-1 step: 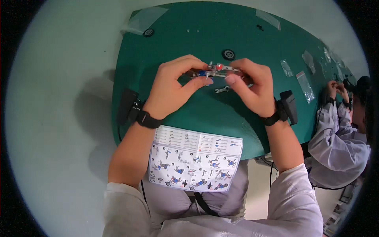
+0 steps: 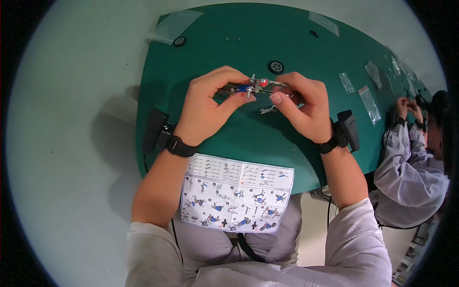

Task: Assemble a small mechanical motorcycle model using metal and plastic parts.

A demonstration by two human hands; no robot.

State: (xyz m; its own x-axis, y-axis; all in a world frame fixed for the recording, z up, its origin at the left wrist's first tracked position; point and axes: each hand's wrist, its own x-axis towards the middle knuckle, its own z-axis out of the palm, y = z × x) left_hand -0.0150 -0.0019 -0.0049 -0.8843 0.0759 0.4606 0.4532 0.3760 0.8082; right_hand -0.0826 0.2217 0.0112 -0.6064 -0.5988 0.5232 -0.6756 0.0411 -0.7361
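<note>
Small toy model, held in the air above the green bench between two bare hands. On the left, I see the fingers of the left hand grasping the end beside its blue part, thumb on the near side. On the right, the right hand pinches the other end between thumb and bent fingers. The middle lies exposed between the two thumb tips: a red piece, silver-grey parts and a pin standing out crosswise. Whether the thin strip at the right thumb belongs to the model, I cannot tell from my distant view.

Just nearer the person than the model, a silver wrench lies on the bench. Beyond the model is a black wheel with a grey hub; a second wheel lies at the far left, by a clear bag.

Writing: a paper sheet at the near edge, over the lap, carries rows of small part drawings above numbered assembly pictures in blue, grey and black; its finest print is too small for me to read.
</note>
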